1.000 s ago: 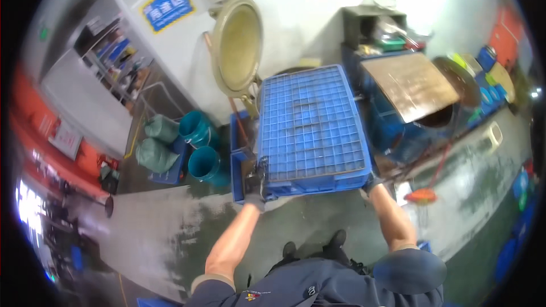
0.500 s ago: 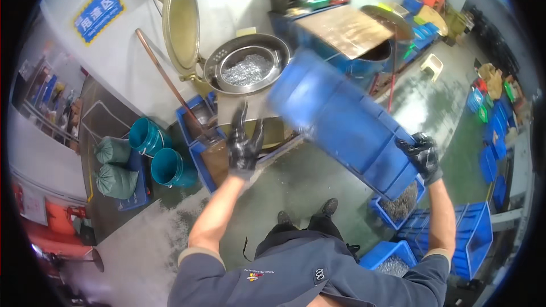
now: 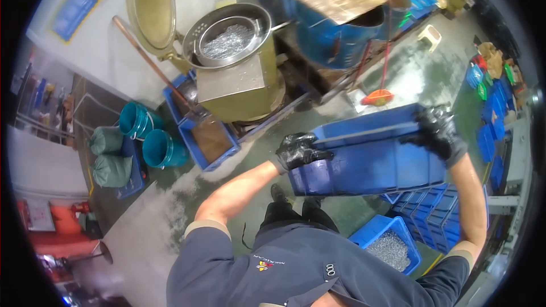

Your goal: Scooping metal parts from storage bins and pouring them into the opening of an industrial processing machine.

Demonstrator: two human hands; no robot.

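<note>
A blue plastic crate (image 3: 369,165) hangs in front of me above the floor. My left hand (image 3: 298,152), in a black glove that looks wet, grips its left end by the rim. At the opposite end, my gloved right hand (image 3: 437,135) is closed on the rim. The crate's long side faces me, and only part of its inside shows. Beyond the left hand stands an olive-green machine (image 3: 239,88). Its round steel drum (image 3: 196,40) holds many small shiny metal pieces (image 3: 229,41), and its round lid (image 3: 151,8) is raised.
A blue crate of metal pieces (image 3: 389,250) stands by my feet, with stacked blue crates (image 3: 429,216) beside it. At left are teal buckets (image 3: 162,149), tied sacks (image 3: 111,170) and a shovel (image 3: 151,65) in a tray. Behind is a blue drum (image 3: 324,34) under a board.
The crate has come down toward me and turned more level. My left hand, empty and spread before, now grips its left end. The right hand keeps hold. The view has shifted.
</note>
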